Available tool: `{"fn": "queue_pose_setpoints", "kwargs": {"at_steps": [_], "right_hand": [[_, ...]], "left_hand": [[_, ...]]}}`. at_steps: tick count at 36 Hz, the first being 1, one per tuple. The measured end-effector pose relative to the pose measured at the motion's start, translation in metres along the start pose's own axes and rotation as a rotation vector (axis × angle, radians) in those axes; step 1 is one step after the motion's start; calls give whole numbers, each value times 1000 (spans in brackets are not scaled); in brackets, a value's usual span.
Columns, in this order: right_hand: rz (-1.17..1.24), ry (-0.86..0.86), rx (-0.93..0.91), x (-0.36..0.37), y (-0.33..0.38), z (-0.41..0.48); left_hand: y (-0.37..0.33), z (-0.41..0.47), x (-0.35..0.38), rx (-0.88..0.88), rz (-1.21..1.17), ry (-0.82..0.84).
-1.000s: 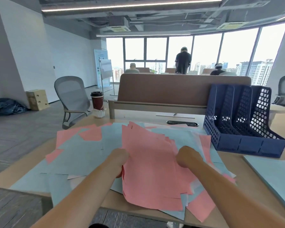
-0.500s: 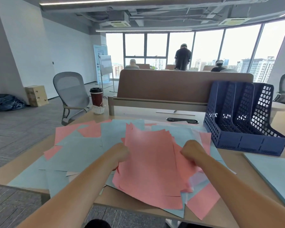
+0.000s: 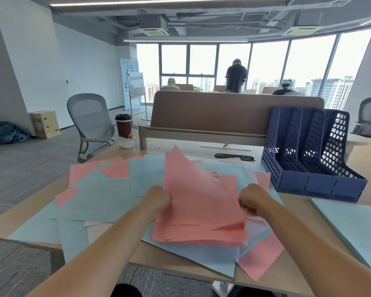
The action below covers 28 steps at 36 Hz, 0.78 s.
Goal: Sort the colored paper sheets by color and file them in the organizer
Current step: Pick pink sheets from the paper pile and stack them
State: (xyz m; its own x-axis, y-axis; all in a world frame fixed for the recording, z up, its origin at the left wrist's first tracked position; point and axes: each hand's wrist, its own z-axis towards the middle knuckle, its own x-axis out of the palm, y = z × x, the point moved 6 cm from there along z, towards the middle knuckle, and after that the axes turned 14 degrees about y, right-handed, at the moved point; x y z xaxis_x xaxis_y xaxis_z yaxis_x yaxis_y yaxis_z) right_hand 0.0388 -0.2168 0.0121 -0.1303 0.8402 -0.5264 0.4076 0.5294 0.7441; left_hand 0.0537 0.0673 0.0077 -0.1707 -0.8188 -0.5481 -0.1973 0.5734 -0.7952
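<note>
Pink stack (image 3: 197,206) is mid-tabletop, right in front of the person, held at a slant. Its far corners poke up and its near edge hangs low over the loose paper. It's uneven, w/ corners fanned out, not squared.

Under & around it, loose blue sheets (image 3: 99,196) spread wide across the tabletop (image 3: 298,219). Stray pink sheets (image 3: 84,171) are mixed in at the far left, w/ more on the right by the front edge. Several sheets overhang the near edge.

The blue organizer (image 3: 308,185) stands far right, near the stack but apart from it, slots open toward the person. Only flat sheets lie btw stack & organizer. A separate blue pile (image 3: 356,228) lies at the right edge, just in front of the organizer. Behind the sheets is a black cable cover (image 3: 234,157), then a brown divider panel (image 3: 223,112) closing off the far side. A coffee cup (image 3: 124,129) stands at the far-left corner, and a grey chair (image 3: 90,123) sits beyond it on the floor.

The left hand (image 3: 157,198) grips the stack's left edge, fingers curled round it. The right hand (image 3: 252,197) grips the right edge the same way, knuckles up. Both forearms reach in from the near side, roughly parallel.
</note>
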Motion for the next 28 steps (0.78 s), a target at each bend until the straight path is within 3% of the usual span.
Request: {"fn": "queue_pose_setpoints", "kwargs": {"at_steps": [4, 9, 22, 28], "right_hand": [[148, -5, -25, -1, 2, 0], [12, -79, -90, 7, 13, 1], [6, -82, -102, 16, 22, 11], [192, -40, -62, 14, 14, 18]], "left_hand": [[0, 8, 5, 21, 79, -20], [-4, 16, 12, 33, 188, 2], [1, 25, 7, -18, -206, -21], [6, 25, 12, -67, -309, 68]]}}
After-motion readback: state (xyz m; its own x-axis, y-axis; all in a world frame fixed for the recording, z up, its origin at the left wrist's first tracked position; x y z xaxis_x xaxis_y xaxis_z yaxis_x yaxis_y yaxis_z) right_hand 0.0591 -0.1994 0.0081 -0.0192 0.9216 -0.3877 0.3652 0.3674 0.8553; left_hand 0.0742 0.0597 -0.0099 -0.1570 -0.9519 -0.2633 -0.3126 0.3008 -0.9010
